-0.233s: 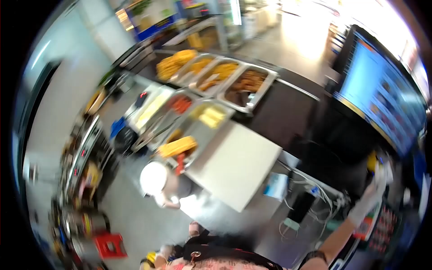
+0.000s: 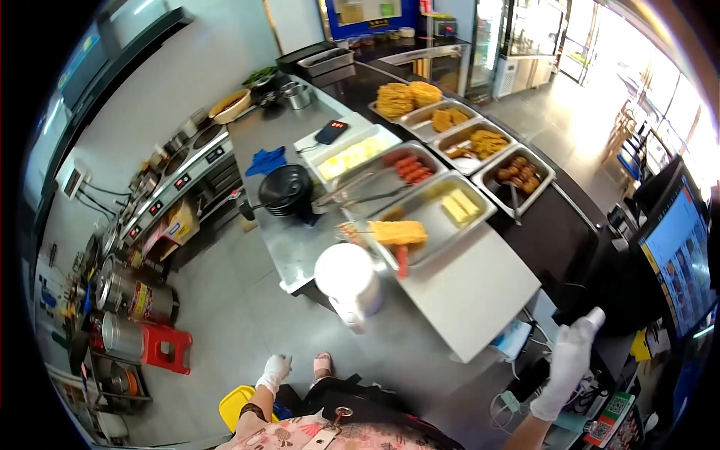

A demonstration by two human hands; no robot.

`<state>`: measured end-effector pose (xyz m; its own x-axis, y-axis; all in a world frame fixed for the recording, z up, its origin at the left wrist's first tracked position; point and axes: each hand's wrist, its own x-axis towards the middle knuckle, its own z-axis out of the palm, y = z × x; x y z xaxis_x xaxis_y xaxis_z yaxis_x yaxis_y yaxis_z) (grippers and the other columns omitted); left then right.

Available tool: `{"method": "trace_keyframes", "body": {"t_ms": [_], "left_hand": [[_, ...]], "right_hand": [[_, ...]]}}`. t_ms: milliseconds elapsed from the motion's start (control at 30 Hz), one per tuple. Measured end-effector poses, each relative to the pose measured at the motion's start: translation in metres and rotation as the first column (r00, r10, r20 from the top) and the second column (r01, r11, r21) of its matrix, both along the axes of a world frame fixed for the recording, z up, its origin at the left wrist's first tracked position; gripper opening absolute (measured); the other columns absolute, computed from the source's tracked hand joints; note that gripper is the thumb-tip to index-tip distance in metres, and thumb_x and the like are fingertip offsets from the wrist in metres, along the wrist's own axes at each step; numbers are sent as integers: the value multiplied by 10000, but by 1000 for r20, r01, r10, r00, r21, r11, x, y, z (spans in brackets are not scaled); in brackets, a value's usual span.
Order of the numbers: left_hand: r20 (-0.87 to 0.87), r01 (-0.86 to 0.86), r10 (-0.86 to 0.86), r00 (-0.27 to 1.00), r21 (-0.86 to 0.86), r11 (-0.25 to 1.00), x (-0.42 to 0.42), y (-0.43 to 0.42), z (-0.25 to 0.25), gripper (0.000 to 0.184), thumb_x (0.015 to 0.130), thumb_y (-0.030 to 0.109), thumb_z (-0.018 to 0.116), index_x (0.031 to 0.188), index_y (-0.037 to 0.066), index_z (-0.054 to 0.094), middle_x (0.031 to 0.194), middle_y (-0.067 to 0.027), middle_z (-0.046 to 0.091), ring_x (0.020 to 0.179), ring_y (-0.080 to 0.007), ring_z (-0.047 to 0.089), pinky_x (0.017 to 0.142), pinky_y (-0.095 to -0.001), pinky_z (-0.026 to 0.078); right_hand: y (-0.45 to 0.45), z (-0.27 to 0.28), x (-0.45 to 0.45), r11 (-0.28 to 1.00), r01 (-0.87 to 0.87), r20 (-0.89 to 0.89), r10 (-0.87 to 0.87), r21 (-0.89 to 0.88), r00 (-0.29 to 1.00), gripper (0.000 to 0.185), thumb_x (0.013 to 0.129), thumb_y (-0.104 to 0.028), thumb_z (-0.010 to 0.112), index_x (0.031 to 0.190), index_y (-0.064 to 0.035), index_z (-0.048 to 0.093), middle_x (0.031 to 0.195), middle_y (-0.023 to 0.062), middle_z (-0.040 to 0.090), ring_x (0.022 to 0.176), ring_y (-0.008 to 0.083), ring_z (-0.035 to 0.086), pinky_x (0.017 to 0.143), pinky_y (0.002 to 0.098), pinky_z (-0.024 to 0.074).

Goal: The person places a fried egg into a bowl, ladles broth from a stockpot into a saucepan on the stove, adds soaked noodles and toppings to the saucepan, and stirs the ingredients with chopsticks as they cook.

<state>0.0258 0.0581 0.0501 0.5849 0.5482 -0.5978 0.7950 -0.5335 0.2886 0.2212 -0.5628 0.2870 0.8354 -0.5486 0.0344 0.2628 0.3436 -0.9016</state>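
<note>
My right hand (image 2: 568, 367), in a white glove, is raised above the counter's right end. Its fingers point up towards the monitor (image 2: 679, 255), and nothing shows in them. Below it are a phone (image 2: 531, 377) and white cables. My left hand (image 2: 275, 371), also gloved, hangs low by my body, above the floor, with fingers curled in; I see nothing in it. A white round container with a handle (image 2: 347, 271) stands on the counter ahead of me. Beside it is a metal tray (image 2: 442, 240) with yellow blocks, a skewered yellow piece (image 2: 399, 232) and a red sausage (image 2: 403, 262) at its near edge.
A white board (image 2: 480, 292) lies right of the tray. Metal trays with fried food, brown balls (image 2: 519, 174) and red pieces (image 2: 412, 169) line the counter. Tongs (image 2: 352, 191) rest across one. Black bowls (image 2: 285, 189) sit left. A red stool (image 2: 166, 346) stands on the floor.
My right hand has drawn back from beside the monitor, towards me. The view has turned left, so the trays and monitor appear farther right and sharper.
</note>
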Motion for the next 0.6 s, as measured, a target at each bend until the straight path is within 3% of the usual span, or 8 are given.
{"method": "trace_keyframes", "body": {"t_ms": [67, 100, 200, 233, 300, 400, 533, 600], "left_hand": [[235, -49, 48, 971, -1, 999, 32, 28, 28, 366, 899, 321, 505, 911, -6, 669, 712, -148, 671, 705, -235, 665, 668, -344, 509], [347, -94, 109, 931, -61, 994, 51, 33, 58, 366, 905, 321, 508, 937, -7, 668, 718, -138, 673, 691, -215, 661, 660, -319, 508], [530, 73, 266, 805, -533, 843, 84, 63, 141, 377, 918, 340, 538, 1069, 8, 635, 803, -76, 669, 736, -127, 624, 668, -254, 492], [575, 195, 272, 771, -620, 760, 85, 77, 165, 392, 919, 347, 552, 1118, 16, 618, 844, -61, 665, 772, -105, 611, 681, -236, 485], [654, 420, 207, 727, -663, 620, 81, 111, 196, 536, 914, 436, 548, 1177, -31, 562, 980, -96, 634, 892, -163, 586, 788, -285, 475], [819, 639, 60, 571, -489, 593, 70, 153, 224, 688, 898, 544, 507, 1248, -48, 502, 1098, -111, 590, 989, -178, 550, 886, -313, 440], [674, 491, 138, 726, -648, 582, 54, 217, 182, 691, 915, 570, 451, 1246, -34, 503, 1100, -104, 606, 1035, -181, 552, 921, -308, 414], [523, 239, 437, 732, -797, 554, 62, 245, 179, 689, 933, 553, 429, 1214, -69, 521, 1079, -105, 614, 1012, -179, 561, 925, -312, 418]], "right_hand": [[89, 5, 15, 869, -491, 2, 492, -64, 871, 414, 961, -149, 446, 1361, -100, 353, 1151, 42, 502, 916, 160, 539, 852, 294, 446], [145, 13, 11, 782, -346, -1, 406, 517, 914, 474, 952, -171, 464, 1404, -138, 326, 1169, 49, 519, 908, 161, 562, 791, 321, 493], [317, 75, -4, 454, -816, -3, 875, 358, 485, 465, 914, -111, 495, 1359, -48, 373, 1105, 76, 558, 901, 169, 586, 730, 324, 523], [369, 73, 0, 338, -940, -102, 934, -46, 341, 387, 917, -84, 500, 1288, 0, 431, 1042, 72, 559, 850, 137, 567, 724, 255, 487], [476, 59, 0, 180, -891, -40, 983, 418, 180, 360, 927, -81, 516, 1259, 39, 451, 1086, 78, 548, 919, 130, 552, 777, 229, 460], [603, 11, 3, 161, -949, -209, 972, 270, 105, 413, 903, -72, 553, 1297, 23, 468, 1123, 93, 593, 1011, 144, 582, 894, 256, 455], [700, -35, 1, 68, -995, -342, 939, 70, 40, 418, 891, -44, 555, 1302, -13, 486, 1115, 93, 613, 995, 129, 581, 856, 245, 471], [736, -39, 4, -10, -1000, -391, 920, -28, 2, 418, 890, -35, 552, 1303, -20, 493, 1122, 94, 612, 990, 127, 582, 858, 241, 470]]}}
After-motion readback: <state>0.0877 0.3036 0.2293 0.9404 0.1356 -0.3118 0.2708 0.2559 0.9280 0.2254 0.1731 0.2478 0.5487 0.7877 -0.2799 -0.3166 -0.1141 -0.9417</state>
